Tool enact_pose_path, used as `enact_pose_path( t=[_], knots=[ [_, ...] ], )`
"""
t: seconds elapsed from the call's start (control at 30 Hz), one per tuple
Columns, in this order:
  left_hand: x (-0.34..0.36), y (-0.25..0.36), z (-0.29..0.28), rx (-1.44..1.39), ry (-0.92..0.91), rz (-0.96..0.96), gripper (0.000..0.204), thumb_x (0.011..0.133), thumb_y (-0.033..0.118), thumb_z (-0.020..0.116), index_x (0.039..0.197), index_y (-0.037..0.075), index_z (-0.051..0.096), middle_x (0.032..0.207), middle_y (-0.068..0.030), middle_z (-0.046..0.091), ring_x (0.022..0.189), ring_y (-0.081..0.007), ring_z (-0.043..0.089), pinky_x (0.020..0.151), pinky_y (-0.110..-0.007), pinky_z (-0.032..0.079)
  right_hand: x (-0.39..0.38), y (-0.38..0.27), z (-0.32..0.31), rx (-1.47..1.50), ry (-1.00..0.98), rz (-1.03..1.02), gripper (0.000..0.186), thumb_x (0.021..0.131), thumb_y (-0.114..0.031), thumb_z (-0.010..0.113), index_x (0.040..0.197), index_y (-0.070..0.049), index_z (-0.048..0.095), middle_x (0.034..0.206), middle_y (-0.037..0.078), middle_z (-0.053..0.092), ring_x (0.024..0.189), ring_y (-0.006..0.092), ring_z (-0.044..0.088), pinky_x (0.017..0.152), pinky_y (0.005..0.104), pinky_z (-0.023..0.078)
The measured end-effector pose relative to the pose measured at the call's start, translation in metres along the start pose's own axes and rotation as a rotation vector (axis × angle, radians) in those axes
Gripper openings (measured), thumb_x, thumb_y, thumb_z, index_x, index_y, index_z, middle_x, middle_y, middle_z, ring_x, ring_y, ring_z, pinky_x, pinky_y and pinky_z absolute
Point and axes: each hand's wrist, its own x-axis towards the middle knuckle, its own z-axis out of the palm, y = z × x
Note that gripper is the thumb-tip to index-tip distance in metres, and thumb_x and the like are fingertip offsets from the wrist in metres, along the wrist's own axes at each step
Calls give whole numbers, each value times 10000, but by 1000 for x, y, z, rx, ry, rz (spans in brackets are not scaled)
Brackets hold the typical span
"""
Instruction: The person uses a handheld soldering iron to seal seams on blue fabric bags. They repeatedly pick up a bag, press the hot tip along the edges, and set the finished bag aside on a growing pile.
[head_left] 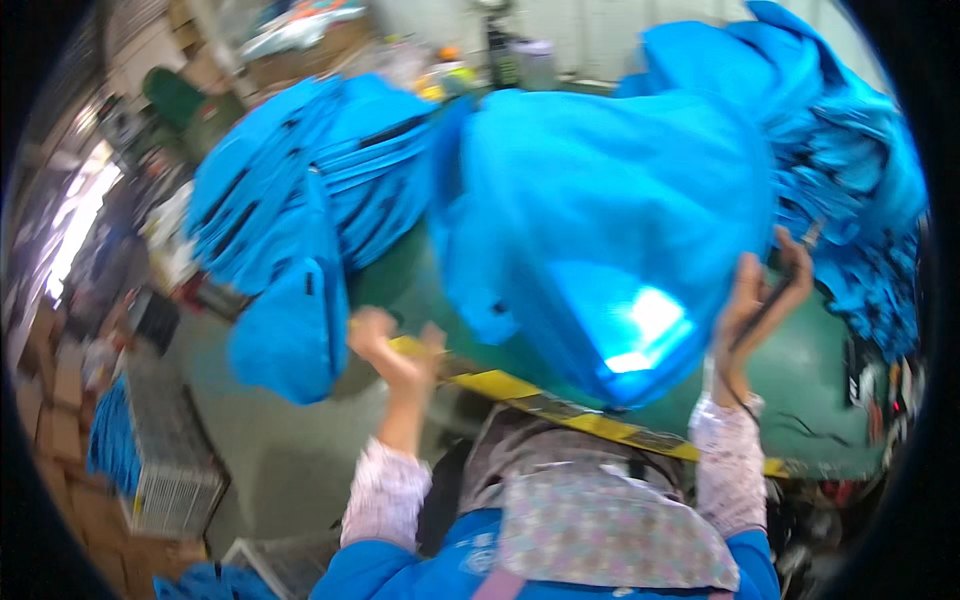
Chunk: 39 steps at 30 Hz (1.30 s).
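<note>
Head view, blurry w/ motion. Big bright blue fabric piece (600,230) sits centre frame, draped over the green table (810,380), its lower edge hanging past the table's yellow-black striped edge strip (560,405).

Left hand (395,350) is at the table edge, just left of the blue piece; fingers curled around the yellow strip area. Can't tell if it also pinches fabric, too blurred.

Right hand (760,300) is raised at the right side of the blue piece, touching its edge; fingers wrapped narrow round a thin dark tool (790,275), prob. scissors or a pen, can't tell which.

Both forearms in pale floral sleeve covers (385,495), blue top below, patterned apron (610,530) at bottom centre.

Rest: stack of blue fabric pieces (300,190) on the table at left, one hanging off the edge. Another heap of blue pieces (850,170) at right, behind the right hand. White wire basket (165,470) on the floor at lower left w/ blue pieces beside it. Background clutter too blurred to name.
</note>
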Motion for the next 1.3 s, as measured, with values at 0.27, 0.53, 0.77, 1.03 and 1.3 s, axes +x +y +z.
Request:
enact_pose_path(
  t=[0.27,0.53,0.77,1.03,1.3],
  knots=[
    [-18,-211,-7,604,-57,-880,668,883,461,685,1239,-63,473,1230,-263,513,1118,-490,503,979,-546,404,-5,7,12,101,-126,23,528,980,-96,593,1410,10,306,1416,228,480,1285,288,510,1034,427,465],
    [92,-167,-118,711,-328,-807,453,958,400,584,1100,-24,511,1029,-302,662,971,-491,638,834,-555,499,-8,-5,25,120,-80,62,516,969,-83,587,1407,-8,323,1432,203,481,1328,293,476,1076,457,392],
    [309,-114,-241,846,-249,-409,542,956,477,584,1082,-49,545,1028,-331,658,1034,-475,635,859,-539,493,-9,-10,15,102,-98,121,535,979,-87,567,1432,-12,291,1461,200,457,1356,287,450,1085,460,380],
    [485,-16,-12,773,-523,-50,653,916,566,603,1170,-35,580,1091,-282,657,1079,-389,641,926,-515,493,-10,-5,8,158,-72,177,560,964,-90,564,1437,-38,269,1462,235,421,1299,290,492,1033,399,436],
    [360,-114,109,835,-635,484,931,826,724,579,1474,77,413,1488,-151,456,1410,-344,373,1162,-638,160,-17,0,0,166,-61,183,600,962,-74,564,1462,-34,236,1483,265,365,1289,334,497,1053,437,447]
  ],
)
